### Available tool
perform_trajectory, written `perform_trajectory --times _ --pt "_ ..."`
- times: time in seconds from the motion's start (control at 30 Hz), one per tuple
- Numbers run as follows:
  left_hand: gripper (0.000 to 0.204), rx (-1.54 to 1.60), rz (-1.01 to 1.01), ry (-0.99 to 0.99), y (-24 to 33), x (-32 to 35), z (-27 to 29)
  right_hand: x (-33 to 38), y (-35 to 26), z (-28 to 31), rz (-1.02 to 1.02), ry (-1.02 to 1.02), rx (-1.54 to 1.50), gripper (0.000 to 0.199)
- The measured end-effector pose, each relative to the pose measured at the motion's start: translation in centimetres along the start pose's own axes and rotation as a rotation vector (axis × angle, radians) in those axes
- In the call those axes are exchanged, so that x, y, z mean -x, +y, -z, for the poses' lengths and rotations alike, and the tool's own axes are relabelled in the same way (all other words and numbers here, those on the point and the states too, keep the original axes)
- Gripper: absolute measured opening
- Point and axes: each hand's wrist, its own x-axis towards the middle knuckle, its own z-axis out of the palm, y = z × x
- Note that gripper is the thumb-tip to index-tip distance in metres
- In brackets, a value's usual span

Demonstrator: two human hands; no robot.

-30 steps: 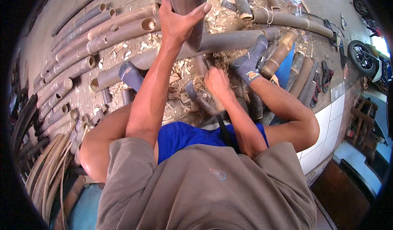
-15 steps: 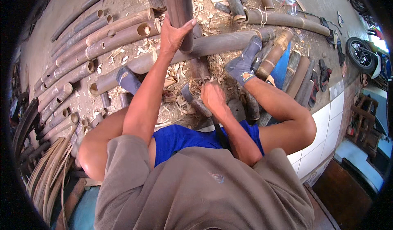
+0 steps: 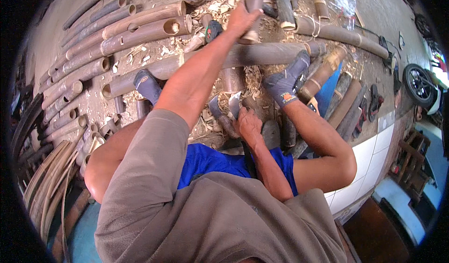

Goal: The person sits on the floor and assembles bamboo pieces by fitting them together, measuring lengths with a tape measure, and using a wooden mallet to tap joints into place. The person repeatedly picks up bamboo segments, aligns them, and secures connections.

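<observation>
You sit low over a dusty concrete floor (image 3: pixel 369 10), knees apart, in a workshop yard strewn with cut bamboo. Your left hand (image 3: pixel 241 19) reaches to the far side and closes around an upright bamboo pole (image 3: pixel 254 1), fingers wrapped on its near face. Your right hand (image 3: pixel 248 125) sits close to your body, fist closed on the handle of a chopping blade (image 3: pixel 235 105), its pale metal tip pointing away from you just left of the knuckles. The blade lies near a short bamboo stump (image 3: pixel 231 78) between your feet. Both feet wear blue-grey socks (image 3: pixel 286 83), the right one resting against a long bamboo pole (image 3: pixel 262 54) that lies crosswise in front of you. Pale wood chips (image 3: pixel 213 8) litter the ground around the far pole. At far left, a row of thick bamboo lengths (image 3: pixel 121 31) lies side by side with open cut ends facing right; thin split strips (image 3: pixel 44 183) curve along the near left. More bamboo pieces (image 3: pixel 348 99) lean at right beside a blue sheet (image 3: pixel 329 92), with sandals (image 3: pixel 372 101) just past them. White tiles (image 3: pixel 369 157) edge the floor at near right, and a motorbike wheel (image 3: pixel 418 85) stands at the far right rim.
</observation>
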Motion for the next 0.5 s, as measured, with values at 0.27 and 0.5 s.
perform_trajectory --times 0.27,0.5 --pt "0.042 -0.019 -0.71 -0.324 3.1 16.3 -2.3 -1.6 4.3 -1.1 -0.122 -0.097 0.151 0.052" --pt "0.041 -0.318 -0.854 -0.825 -5.0 28.6 6.0 -4.3 5.6 13.1 -0.193 0.358 -0.113 0.045"
